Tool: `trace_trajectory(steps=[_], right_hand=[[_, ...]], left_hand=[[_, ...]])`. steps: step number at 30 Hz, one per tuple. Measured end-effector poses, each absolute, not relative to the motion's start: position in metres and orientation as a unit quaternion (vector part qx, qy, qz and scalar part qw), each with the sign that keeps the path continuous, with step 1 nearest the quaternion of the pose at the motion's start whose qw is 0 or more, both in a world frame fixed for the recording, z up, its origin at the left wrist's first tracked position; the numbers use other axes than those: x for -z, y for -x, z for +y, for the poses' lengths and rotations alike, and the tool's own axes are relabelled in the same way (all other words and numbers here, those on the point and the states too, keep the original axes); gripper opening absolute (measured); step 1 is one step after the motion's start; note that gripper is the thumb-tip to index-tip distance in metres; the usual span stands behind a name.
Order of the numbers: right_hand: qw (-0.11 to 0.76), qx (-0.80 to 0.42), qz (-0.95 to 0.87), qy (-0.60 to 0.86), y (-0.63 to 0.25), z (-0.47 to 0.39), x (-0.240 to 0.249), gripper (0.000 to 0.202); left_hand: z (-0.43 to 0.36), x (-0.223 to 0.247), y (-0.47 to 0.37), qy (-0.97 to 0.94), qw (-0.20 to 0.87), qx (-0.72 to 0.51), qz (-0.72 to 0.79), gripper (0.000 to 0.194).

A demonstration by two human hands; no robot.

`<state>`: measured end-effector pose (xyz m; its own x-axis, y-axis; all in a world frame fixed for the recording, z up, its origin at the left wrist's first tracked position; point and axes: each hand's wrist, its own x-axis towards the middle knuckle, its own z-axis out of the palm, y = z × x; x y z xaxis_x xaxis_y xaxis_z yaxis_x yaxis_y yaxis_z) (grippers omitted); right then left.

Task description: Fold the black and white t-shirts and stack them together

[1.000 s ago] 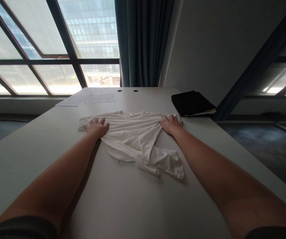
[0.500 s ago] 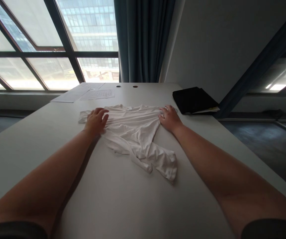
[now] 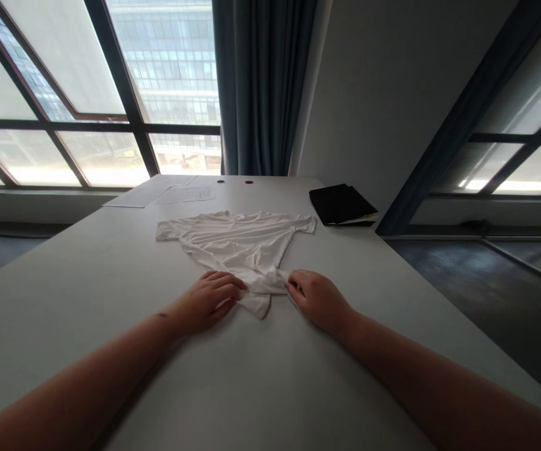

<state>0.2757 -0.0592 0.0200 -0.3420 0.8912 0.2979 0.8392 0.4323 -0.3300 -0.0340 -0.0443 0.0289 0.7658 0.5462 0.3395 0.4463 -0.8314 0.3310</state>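
Observation:
A white short-sleeved T-shirt (image 3: pixel 246 241) lies on the table with its neckline away from me and both sleeves spread to the sides. Its lower part is creased and bunched towards me. At the near left of the bunched hem, my left hand (image 3: pixel 211 299) is closed on the cloth, fingers together and thumb below. My right hand (image 3: pixel 320 297) pinches the hem's right corner between thumb and curled fingers. Between the two hands a small flap of the shirt hangs towards me, flat on the tabletop.
The white table (image 3: pixel 110 275) stretches away towards the window and a blue curtain (image 3: pixel 263 88). Printed paper sheets (image 3: pixel 145 193) lie at its far left. A black folder (image 3: pixel 343 203) with papers poking out sits near the right edge, beyond the shirt's right sleeve.
Both hands have come from the shirt's shoulders down to its hem and closed on the cloth. The twisted lower part is now more gathered, and the sleeves lie uncovered.

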Motion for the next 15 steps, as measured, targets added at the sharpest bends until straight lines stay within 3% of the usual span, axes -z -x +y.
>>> trace_trajectory(steps=[4,7,9,11,13,15], right_hand=[[0.351,-0.200,-0.700,0.589,-0.308,-0.056,-0.038,0.026],[0.376,-0.365,-0.615,0.589,-0.339,-0.061,-0.053,0.033],[0.325,-0.462,-0.576,0.591,-0.357,-0.066,-0.061,0.036],[0.203,-0.511,-0.575,0.605,-0.371,-0.070,-0.066,0.037],[0.066,-0.504,-0.593,0.624,-0.377,-0.072,-0.068,0.034],[-0.013,-0.429,-0.633,0.644,-0.375,-0.073,-0.068,0.028]], left_hand=[[-0.053,-0.041,0.065,-0.820,0.317,-0.328,0.346,0.017],[-0.054,-0.052,0.097,-0.719,0.437,-0.400,0.363,0.018],[-0.054,-0.061,0.117,-0.687,0.506,-0.363,0.374,0.024],[-0.053,-0.070,0.133,-0.679,0.558,-0.271,0.393,0.030],[-0.051,-0.074,0.140,-0.679,0.580,-0.166,0.419,0.036],[-0.049,-0.073,0.138,-0.690,0.557,-0.077,0.456,0.042]])
